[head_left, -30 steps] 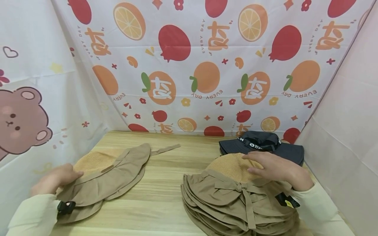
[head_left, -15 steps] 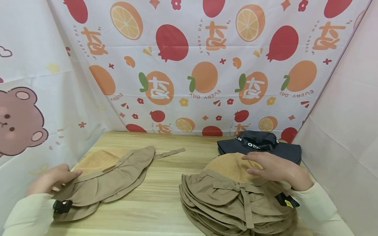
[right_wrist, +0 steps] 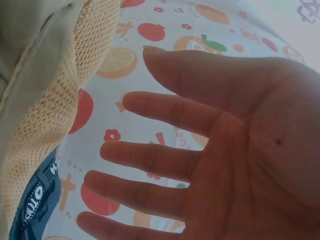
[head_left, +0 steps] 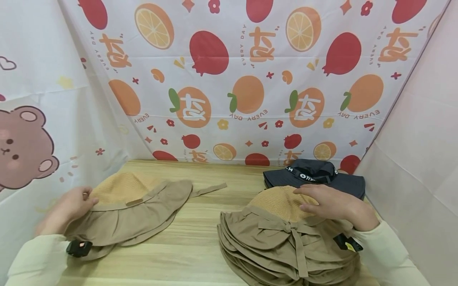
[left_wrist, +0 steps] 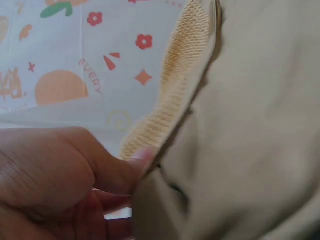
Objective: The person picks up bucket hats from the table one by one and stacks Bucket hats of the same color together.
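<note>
A sun hat (head_left: 132,224) with a straw-yellow crown and a wide khaki cloth brim lies on the left, its strap trailing to the right. My left hand (head_left: 71,206) pinches it where crown and brim meet; the left wrist view shows the thumb (left_wrist: 141,162) on that seam, with some fingertips hidden behind the cloth. On the right stands a stack of similar hats (head_left: 264,242), a bow tied on the top one. Over its crown's right side hovers my right hand (head_left: 336,204), fingers spread and relaxed. In the right wrist view a gap separates the fingers from the straw crown (right_wrist: 47,117).
A dark navy hat (head_left: 347,183) with white lettering on its band sits behind the stack. Both rest on a wooden table (head_left: 193,242). Fruit-printed cloth (head_left: 222,99) closes off the back, and pale cloth walls stand at both sides.
My left hand has lifted slightly, raising the left hat's crown, which looks fuller. The strap has shifted a little to the right. My right hand and the stack stay put.
</note>
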`<move>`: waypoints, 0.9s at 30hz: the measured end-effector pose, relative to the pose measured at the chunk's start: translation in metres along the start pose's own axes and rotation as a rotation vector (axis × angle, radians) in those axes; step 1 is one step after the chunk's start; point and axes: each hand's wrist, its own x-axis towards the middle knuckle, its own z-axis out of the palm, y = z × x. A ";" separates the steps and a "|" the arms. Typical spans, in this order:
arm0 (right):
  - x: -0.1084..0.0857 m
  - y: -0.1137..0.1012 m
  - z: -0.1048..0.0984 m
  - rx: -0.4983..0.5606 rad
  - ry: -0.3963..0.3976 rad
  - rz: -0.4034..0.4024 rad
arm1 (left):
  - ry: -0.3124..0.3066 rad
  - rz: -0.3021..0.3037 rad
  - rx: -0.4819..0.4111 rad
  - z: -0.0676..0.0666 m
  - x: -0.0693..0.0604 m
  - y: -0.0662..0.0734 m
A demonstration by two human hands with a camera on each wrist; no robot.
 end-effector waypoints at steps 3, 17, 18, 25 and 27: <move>0.000 0.000 0.000 -0.007 0.002 0.004 | 0.105 0.017 -0.012 -0.002 0.001 0.011; -0.002 -0.001 -0.001 0.008 -0.012 0.005 | 0.497 0.141 -0.043 -0.016 -0.001 0.079; -0.002 -0.001 -0.001 0.007 -0.012 0.004 | 0.515 0.148 -0.048 -0.018 -0.001 0.083; -0.002 -0.002 -0.005 -0.008 -0.013 0.006 | 0.599 0.201 -0.067 -0.028 -0.005 0.113; -0.003 -0.002 -0.006 -0.018 -0.014 0.007 | 0.611 0.219 -0.079 -0.029 -0.006 0.120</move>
